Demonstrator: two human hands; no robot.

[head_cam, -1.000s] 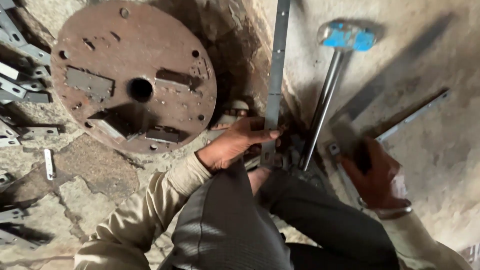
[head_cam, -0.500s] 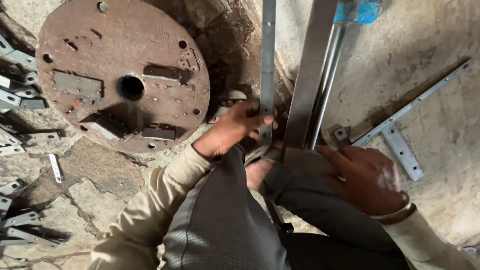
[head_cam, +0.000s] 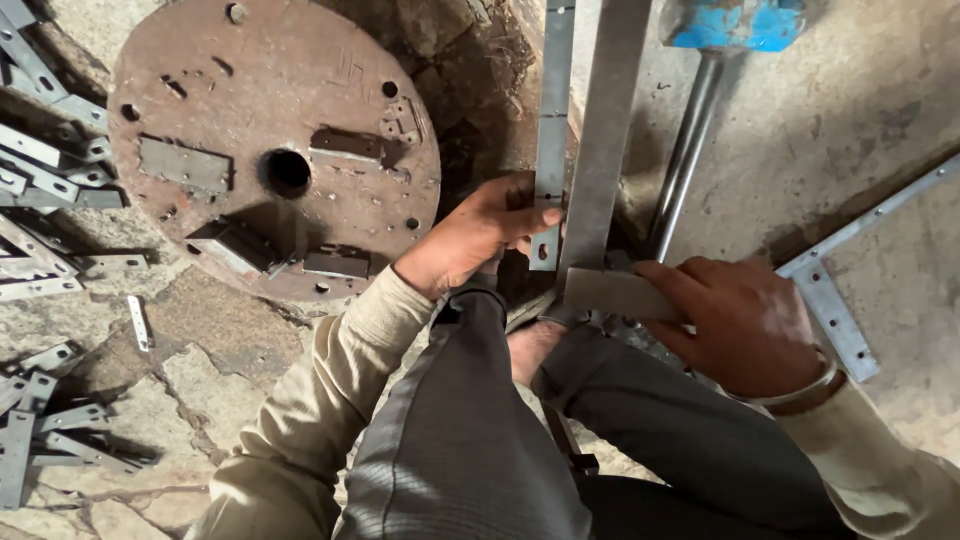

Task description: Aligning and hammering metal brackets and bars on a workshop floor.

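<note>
Fingers of left hand (head_cam: 470,235) pinch perforated strip (head_cam: 553,120); right hand (head_cam: 745,320) grips half-hidden bracket (head_cam: 615,292).

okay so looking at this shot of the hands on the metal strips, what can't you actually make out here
Head view:
- Upper ends of the narrow strip and wide strip: cut off by the top edge.
- Blue hammer head: partly cut off at the top.
- Where the strips' lower ends rest: hidden by the left hand, right hand and knees.
- Right palm's grip: hidden by the hand's back.
</note>
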